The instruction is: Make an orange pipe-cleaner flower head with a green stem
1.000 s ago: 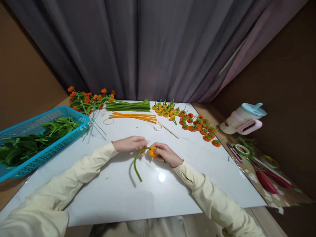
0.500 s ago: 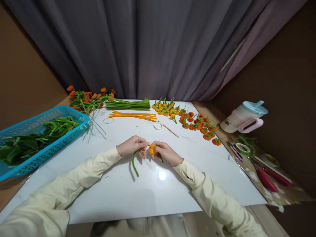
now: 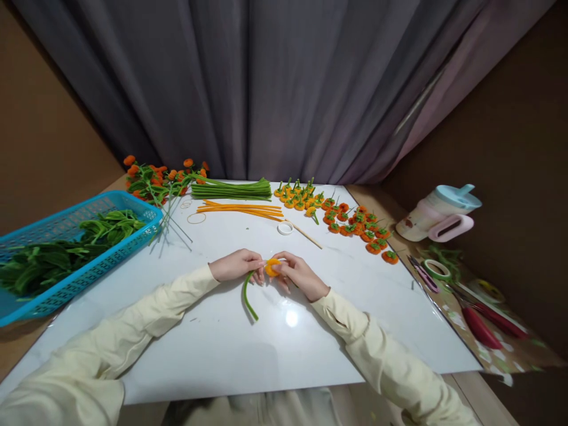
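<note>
Over the middle of the white table, my two hands meet at a small yellow-orange pipe-cleaner flower (image 3: pixel 272 267). My right hand (image 3: pixel 299 274) is closed on the flower, thumb pressed against its face. From my left hand (image 3: pixel 239 266), whose fingers are pinched together, a green pipe cleaner (image 3: pixel 249 299) hangs down in a curve. The left fingertips touch the left side of the flower. Where the green piece joins the flower is hidden by the fingers.
Beyond my hands lie green pipe cleaners (image 3: pixel 231 189), orange pipe cleaners (image 3: pixel 239 209), a white ring (image 3: pixel 285 228) and a thin stick (image 3: pixel 306 235). Finished flower heads (image 3: pixel 355 223) stand in rows. At left is a blue basket (image 3: pixel 106 257); at right, a tumbler (image 3: pixel 437 213) and pliers (image 3: pixel 483 331).
The flower has turned in my right fingers to show its face. The green end below my right hand is out of sight, and the hanging green piece has swung slightly right.
</note>
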Demonstrator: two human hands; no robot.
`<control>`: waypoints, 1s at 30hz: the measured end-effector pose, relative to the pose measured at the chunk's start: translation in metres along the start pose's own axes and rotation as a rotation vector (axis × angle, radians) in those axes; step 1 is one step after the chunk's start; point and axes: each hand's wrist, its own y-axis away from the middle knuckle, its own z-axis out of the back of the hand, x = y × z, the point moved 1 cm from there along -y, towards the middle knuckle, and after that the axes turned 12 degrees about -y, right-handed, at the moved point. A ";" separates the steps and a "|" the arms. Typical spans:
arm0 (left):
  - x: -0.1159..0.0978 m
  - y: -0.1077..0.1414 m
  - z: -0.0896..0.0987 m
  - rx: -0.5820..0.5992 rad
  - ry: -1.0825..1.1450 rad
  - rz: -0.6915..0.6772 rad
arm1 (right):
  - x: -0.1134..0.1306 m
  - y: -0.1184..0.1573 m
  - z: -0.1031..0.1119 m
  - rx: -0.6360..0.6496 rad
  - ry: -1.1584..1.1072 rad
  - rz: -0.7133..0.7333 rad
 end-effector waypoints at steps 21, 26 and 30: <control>-0.003 0.000 0.002 -0.082 0.239 0.080 | -0.003 0.009 0.003 -0.088 0.807 0.636; -0.009 0.003 -0.001 -0.115 0.149 0.057 | -0.001 0.009 0.002 -0.033 0.819 0.691; -0.016 0.006 -0.003 -0.114 -0.002 0.026 | 0.001 0.011 0.001 0.024 0.840 0.694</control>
